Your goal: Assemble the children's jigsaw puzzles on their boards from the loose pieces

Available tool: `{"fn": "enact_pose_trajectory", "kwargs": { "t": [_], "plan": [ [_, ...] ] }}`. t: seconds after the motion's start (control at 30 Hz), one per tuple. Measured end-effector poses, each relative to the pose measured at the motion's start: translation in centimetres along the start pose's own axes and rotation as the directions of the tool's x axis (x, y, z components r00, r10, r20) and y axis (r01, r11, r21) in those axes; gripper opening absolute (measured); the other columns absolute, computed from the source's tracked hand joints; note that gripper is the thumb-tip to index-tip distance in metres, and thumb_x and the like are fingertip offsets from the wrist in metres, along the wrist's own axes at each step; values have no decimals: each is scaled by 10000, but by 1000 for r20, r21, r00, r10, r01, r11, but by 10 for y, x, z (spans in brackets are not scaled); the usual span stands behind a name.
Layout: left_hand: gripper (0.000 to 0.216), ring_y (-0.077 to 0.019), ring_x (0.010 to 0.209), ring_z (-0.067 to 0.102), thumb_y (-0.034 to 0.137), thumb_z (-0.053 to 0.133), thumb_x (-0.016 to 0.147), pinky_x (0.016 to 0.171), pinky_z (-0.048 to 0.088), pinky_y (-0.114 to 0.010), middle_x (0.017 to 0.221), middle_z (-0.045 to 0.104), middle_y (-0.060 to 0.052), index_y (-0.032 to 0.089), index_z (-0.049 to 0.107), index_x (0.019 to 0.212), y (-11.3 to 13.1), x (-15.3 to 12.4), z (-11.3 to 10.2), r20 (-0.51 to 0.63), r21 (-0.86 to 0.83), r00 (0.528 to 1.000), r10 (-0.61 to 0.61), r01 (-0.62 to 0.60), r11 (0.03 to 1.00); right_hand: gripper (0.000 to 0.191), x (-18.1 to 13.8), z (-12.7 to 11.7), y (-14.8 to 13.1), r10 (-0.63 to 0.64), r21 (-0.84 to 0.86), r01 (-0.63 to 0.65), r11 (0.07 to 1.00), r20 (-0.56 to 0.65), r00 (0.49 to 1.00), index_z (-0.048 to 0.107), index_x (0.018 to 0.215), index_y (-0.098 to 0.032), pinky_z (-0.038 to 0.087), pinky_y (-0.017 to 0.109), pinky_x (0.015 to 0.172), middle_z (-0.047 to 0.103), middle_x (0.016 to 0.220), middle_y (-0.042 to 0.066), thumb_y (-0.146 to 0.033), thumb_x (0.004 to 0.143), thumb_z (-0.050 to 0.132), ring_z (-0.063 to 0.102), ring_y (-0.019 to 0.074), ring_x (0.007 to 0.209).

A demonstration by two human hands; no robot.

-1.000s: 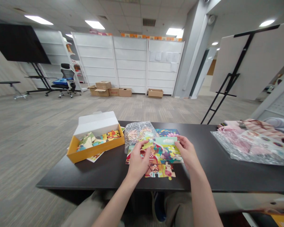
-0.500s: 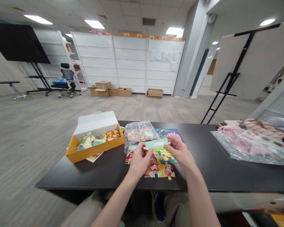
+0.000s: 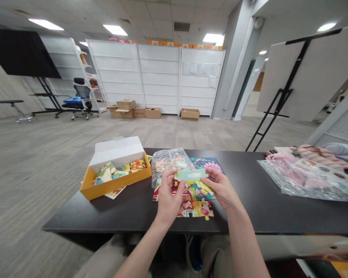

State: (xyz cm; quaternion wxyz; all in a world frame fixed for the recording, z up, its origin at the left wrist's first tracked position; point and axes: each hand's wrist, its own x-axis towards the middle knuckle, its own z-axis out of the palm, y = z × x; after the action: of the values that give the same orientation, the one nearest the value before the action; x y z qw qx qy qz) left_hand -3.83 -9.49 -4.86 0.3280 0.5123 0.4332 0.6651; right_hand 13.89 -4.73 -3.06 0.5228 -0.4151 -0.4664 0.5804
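Note:
A pale green puzzle piece [image 3: 191,175] with a white cloud shape is held up between both hands. My left hand [image 3: 170,195] pinches its left end, and my right hand [image 3: 220,187] grips the right end between thumb and fingers. Below it on the table lies a colourful farm picture [image 3: 200,191], partly covered by my hands. Joined puzzle pieces [image 3: 195,208] with a person and a pink-nosed cow rest nearer the table's front edge. Just behind my left hand is a clear plastic bag [image 3: 170,160] with puzzle pieces inside.
An open yellow box [image 3: 116,179] of puzzle pieces stands left on the black table [image 3: 249,208], with a printed sheet partly under it. A dark blue picture [image 3: 207,164] lies behind my right hand. Plastic-wrapped pink cloth [image 3: 301,177] sits at the right.
The puzzle piece has turned more level and is nearly straight across. My left hand has shifted slightly and its fingers have curled at the piece's left end.

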Motion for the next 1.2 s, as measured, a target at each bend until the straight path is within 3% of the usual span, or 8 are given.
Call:
{"fn": "enact_pose_trajectory", "kwargs": {
  "t": [0.17,0.27,0.47,0.57,0.67,0.8,1.0,1.2],
  "plan": [
    [378,-193,1014,687,319,656,900,901,541,-317,1135,660,-86,221,463,1209,6,-1,0,-95,61,993,68,-63,996,526,1,-3,-4,8,45,-5,999,-86,996,702,925,-195,552,296,651,731,834,19,-380,504,957,663,167,698],
    [431,-184,976,687,319,651,895,872,540,-310,1108,660,-74,224,425,1249,7,4,-4,-105,29,994,34,-31,999,533,0,-7,-5,-9,65,17,998,-121,993,715,953,-194,560,301,674,736,855,28,-389,517,954,669,171,721],
    [209,-146,699,625,364,582,933,674,498,-251,816,649,-2,202,599,1064,4,7,-8,67,248,996,-50,32,968,466,-3,2,-4,-27,66,28,997,-14,1000,717,939,-217,562,302,700,745,861,16,-380,564,940,686,170,728],
    [283,-168,753,659,425,521,972,701,515,-267,857,691,-22,197,623,1105,5,3,-5,132,231,988,-83,51,972,431,-3,10,0,-60,-21,61,998,40,997,729,909,-217,559,312,718,752,849,18,-399,575,931,687,179,731],
    [337,-188,813,694,459,596,931,728,544,-283,939,719,-45,192,617,1136,4,1,-1,143,206,983,-111,80,975,403,-2,13,5,-63,-66,71,995,109,992,742,920,-219,551,305,706,756,849,22,-395,602,916,683,180,729],
    [292,-193,801,708,444,642,895,724,558,-286,910,726,-43,195,630,1047,0,1,0,127,186,985,-121,96,978,407,0,13,10,-59,-92,71,993,132,989,742,978,-217,540,295,691,753,828,20,-386,638,891,681,180,740],
    [241,-183,779,698,428,622,907,716,550,-270,859,706,-27,199,606,979,2,4,-4,13,181,998,-66,63,981,430,-2,15,6,-73,-74,82,994,119,990,737,973,-235,561,312,812,742,1066,47,-308,587,912,689,216,982],
    [308,-175,868,694,390,620,908,792,547,-281,969,692,-45,207,513,1131,3,9,-8,-50,69,998,-40,43,997,362,-5,12,2,-52,-102,64,993,115,992,742,906,-220,561,298,761,727,904,25,-320,599,906,676,172,820]
  ]
}}
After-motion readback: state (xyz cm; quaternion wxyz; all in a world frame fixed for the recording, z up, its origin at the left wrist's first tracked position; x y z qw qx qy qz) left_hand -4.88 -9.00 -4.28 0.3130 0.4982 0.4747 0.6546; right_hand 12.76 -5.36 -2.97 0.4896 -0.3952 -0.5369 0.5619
